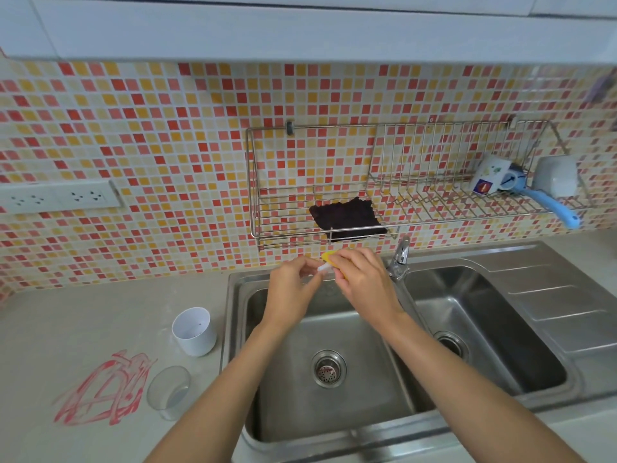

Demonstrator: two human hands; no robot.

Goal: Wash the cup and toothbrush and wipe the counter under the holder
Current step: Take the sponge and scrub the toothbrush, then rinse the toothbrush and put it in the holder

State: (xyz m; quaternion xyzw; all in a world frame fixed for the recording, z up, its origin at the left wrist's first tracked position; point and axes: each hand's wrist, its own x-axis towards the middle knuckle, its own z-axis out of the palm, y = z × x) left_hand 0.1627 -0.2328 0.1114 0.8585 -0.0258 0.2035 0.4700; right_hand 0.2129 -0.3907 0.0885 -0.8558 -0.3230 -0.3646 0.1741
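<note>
Both my hands meet over the back of the left sink basin (334, 412). My left hand (293, 289) pinches the white end of the toothbrush (324, 268), and my right hand (362, 282) closes around its yellow part (329, 255); most of the brush is hidden by the fingers. A white cup (195, 330) stands upright on the counter (83, 329) left of the sink. In front of it is a clear plastic cup (168, 392), tilted toward me. A dark cloth (347, 218) lies in the wall rack (400, 225) above the sink.
The tap (400, 259) stands between the two basins, just right of my right hand. A red net bag (103, 389) lies on the counter at the left. Mugs (490, 177) and a blue-handled brush (551, 205) sit at the rack's right end. Wall sockets (56, 197) are at the left.
</note>
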